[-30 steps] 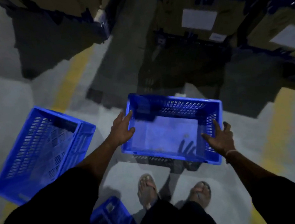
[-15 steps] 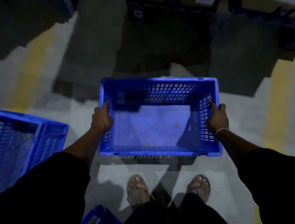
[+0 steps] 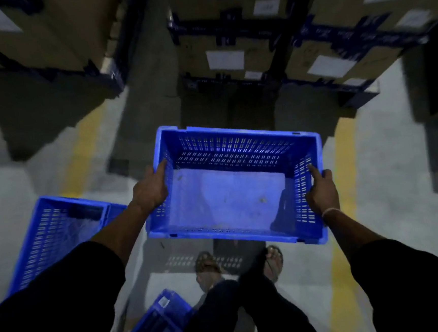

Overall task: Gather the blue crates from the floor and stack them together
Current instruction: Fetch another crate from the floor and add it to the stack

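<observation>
An empty blue slotted crate [image 3: 231, 199] hangs in the air in front of me, above my feet. My left hand [image 3: 149, 189] grips its left short wall and my right hand [image 3: 321, 192] grips its right short wall. A second blue crate [image 3: 51, 233] sits on the floor to my left, partly hidden by my left sleeve. The corner of a third blue crate [image 3: 157, 324] shows at the bottom, beside my left leg.
Stacked cardboard boxes on blue pallets [image 3: 276, 52] stand straight ahead, and another stack [image 3: 43, 48] is at the upper left. Yellow floor lines [image 3: 344, 160] run on both sides of me. My sandalled feet [image 3: 237, 267] are below the held crate.
My hands closed on the crate's two short walls and lifted it off the floor. The view has tilted up, showing more of the boxes ahead; the left crate appears nearer.
</observation>
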### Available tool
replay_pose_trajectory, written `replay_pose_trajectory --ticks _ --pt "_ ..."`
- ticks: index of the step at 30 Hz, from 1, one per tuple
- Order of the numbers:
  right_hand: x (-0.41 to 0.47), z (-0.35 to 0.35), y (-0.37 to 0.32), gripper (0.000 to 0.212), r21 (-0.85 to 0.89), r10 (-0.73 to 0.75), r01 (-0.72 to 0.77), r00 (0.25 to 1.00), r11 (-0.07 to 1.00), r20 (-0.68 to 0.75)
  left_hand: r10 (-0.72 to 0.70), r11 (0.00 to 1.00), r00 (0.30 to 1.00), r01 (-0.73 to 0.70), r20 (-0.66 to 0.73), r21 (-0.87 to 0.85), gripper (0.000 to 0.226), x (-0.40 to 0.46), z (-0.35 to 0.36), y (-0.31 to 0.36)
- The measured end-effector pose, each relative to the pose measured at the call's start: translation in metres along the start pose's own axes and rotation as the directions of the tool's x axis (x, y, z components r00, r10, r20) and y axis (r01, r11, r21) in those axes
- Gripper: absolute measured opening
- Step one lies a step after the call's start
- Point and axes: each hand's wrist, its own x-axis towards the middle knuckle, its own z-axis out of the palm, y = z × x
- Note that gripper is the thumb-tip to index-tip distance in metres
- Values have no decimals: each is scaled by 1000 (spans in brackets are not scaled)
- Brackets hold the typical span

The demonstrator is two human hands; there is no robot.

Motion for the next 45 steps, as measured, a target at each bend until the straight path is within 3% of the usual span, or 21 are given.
replay_pose_trajectory --ticks 9,15,22,26,33,45 --pt "-152 -215 -11 79 -81 -27 18 993 997 -114 233 972 970 -235 -69 -12 84 -155 -177 75" --pt "-234 -295 17 75 -74 -43 22 952 997 -303 380 907 905 -405 -191 -116 74 -223 -237 124" --pt "-276 -324 87 72 26 10 2 886 1000 -463 531 818 806 -568 -263 -90 65 -239 -256 198" --pt "-292 -341 133 66 126 108 -49 853 991 -510 558 798 788 -595 -261 -90 63 -249 -266 265" --pt "-328 -371 224 54 340 326 -157 787 927 -524 689 687 681 -723 -248 -77 59 -249 -246 392" --pt "-414 -402 359 51 535 592 -291 573 793 -567 887 446 449 -894 -106 -51 59 -276 -193 608"
